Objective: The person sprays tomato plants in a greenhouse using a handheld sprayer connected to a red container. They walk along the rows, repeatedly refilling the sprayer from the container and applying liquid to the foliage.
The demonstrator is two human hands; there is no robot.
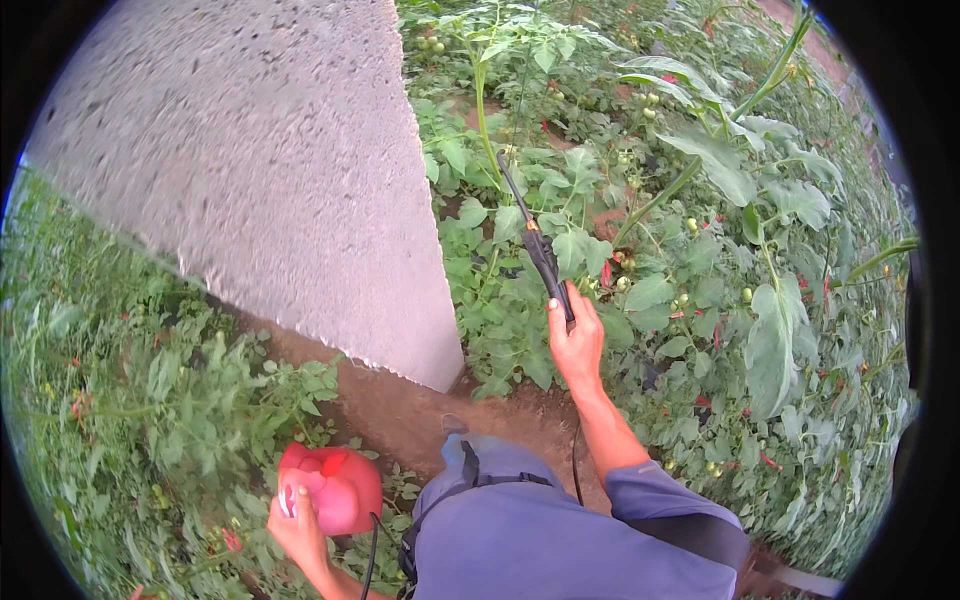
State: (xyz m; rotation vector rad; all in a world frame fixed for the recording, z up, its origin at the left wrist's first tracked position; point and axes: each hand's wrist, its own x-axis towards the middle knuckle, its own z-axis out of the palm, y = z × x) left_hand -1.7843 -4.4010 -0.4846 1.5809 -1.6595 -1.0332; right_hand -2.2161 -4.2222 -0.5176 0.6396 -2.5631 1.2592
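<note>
My right hand (577,337) grips the lower end of a black handle with a long, thin wand and a bent tip (541,251). The wand points up and away, its tip beside a green tomato stem (484,112). Down at the left, my left hand (304,521) is closed on a pink-red object (337,491) that looks like a plastic funnel or blower part; its exact kind is unclear. A black hose or cable (371,555) runs down beside it. Tomato plants with green fruit (649,112) surround the wand.
A broad concrete post (300,187) rises at upper left, its narrow end near the bare soil path (390,412). Dense tomato foliage (172,390) lines the left, with more plants (780,330) at the right. Thick stems (664,199) lean across the right side. Red ribbons or clips (606,274) hang among leaves.
</note>
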